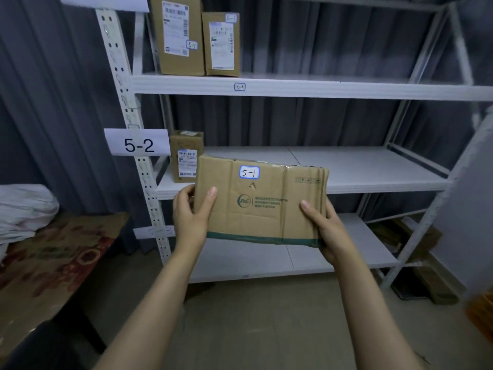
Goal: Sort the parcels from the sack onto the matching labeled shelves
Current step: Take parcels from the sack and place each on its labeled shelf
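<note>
The placement step is in hand. A flat cardboard parcel [261, 206] is held upright in front of the shelf signed 5-2 [138, 145]. It is gripped at its left edge by the left hand [190, 212] and at its lower right corner by the right hand [324, 228]. Thumbs are laid on the face; the fingers behind are hidden, presumably wrapped round. Its sticker [249, 172] is marked 5-1. Next, the parcel is to be raised to the upper shelf [346, 89], tagged 5-1 [239, 87], and set down right of the shorter box [221, 44].
</note>
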